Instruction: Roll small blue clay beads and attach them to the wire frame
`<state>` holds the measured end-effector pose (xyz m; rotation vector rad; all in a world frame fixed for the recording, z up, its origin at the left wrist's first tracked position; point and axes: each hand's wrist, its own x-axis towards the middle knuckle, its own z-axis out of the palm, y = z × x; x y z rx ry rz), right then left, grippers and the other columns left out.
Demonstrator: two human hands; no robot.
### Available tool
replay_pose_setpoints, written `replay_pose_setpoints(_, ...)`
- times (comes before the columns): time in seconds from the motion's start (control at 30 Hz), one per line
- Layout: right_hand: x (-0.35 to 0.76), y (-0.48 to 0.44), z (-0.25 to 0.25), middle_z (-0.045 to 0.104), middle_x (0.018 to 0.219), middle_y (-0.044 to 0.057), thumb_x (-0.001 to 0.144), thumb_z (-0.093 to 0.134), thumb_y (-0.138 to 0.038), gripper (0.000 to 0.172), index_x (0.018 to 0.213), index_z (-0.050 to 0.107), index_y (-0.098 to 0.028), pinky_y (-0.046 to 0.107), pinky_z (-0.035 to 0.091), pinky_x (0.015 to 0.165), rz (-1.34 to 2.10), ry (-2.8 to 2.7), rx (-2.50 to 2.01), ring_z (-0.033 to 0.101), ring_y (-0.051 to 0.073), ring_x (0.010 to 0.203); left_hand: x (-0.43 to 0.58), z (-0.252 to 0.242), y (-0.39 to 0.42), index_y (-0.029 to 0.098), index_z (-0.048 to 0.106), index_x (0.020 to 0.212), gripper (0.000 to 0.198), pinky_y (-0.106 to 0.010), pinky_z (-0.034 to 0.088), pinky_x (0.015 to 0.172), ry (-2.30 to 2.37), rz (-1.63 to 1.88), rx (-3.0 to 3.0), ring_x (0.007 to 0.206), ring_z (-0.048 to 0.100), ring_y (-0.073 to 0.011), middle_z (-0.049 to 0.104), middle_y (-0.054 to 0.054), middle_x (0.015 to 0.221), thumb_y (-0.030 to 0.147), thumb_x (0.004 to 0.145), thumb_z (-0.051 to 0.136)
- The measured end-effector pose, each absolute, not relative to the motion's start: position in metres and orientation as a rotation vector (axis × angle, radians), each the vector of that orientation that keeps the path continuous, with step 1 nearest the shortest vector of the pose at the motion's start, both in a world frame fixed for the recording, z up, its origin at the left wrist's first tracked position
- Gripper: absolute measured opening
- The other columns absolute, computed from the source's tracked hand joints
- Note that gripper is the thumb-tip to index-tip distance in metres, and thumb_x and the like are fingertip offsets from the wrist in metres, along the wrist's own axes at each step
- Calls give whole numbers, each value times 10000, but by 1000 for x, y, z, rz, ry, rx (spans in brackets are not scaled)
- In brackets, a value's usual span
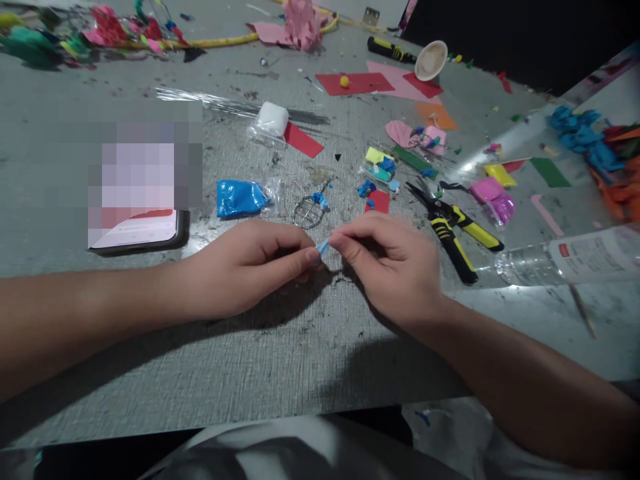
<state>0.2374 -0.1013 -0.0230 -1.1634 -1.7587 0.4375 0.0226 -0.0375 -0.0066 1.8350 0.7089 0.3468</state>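
A small light-blue piece of what looks like modelling clay (323,247) is stretched between my fingertips. My left hand (260,263) pinches its lower end between thumb and forefinger. With thumb and forefinger together, my right hand (387,260) grips the upper end. Just beyond the hands lies a bent wire ring (309,212) with a blue clay bit (319,199) on it. To its left is a blue clay packet (240,199) in clear plastic. A red paper square (378,202) with dark-blue bits rests behind my right hand.
A phone (140,230), partly blurred out, stands left. Yellow-black pliers (453,247) and a clear bottle (575,257) lie right. Farther back are thin wires (215,100), a white clay block (273,120), red paper (355,83) and a paper cup (431,60). The table's front edge is near me.
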Motion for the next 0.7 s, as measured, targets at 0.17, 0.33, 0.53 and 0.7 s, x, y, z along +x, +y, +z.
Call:
replay_pose_setpoints(0.17,237,-107,-19,724,697,-12,996,796,-301,210,808,739,-227,288,528,640,402,-1890,-1030,663,143,658,25,-3,-36,178,623,670,407,-197,409,489,758,352,1782,528,515,-106,599,18,588,307,1050,560)
replay_pose_setpoints(0.33,234,-107,-24,687,685,-35,930,859,-255,254,750,685,-213,246,477,585,531,-1860,-1102,617,112,629,22,-5,-35,182,624,716,406,-201,420,513,579,308,1847,559,525,-113,583,24,622,324,1081,518)
replay_pose_setpoints(0.53,235,-106,-27,713,756,-27,892,881,-233,147,873,737,-210,242,488,589,561,-1865,-1195,622,116,648,20,-9,-36,181,678,764,338,-214,433,550,563,303,1923,579,548,-121,611,22,648,343,1044,578)
replay_pose_setpoints(0.7,236,-105,-27,789,839,5,935,858,-267,91,961,786,-219,270,543,652,528,-1913,-1158,674,142,703,23,-5,-36,180,684,733,347,-199,424,514,657,296,1842,550,554,-118,619,16,612,293,1033,552)
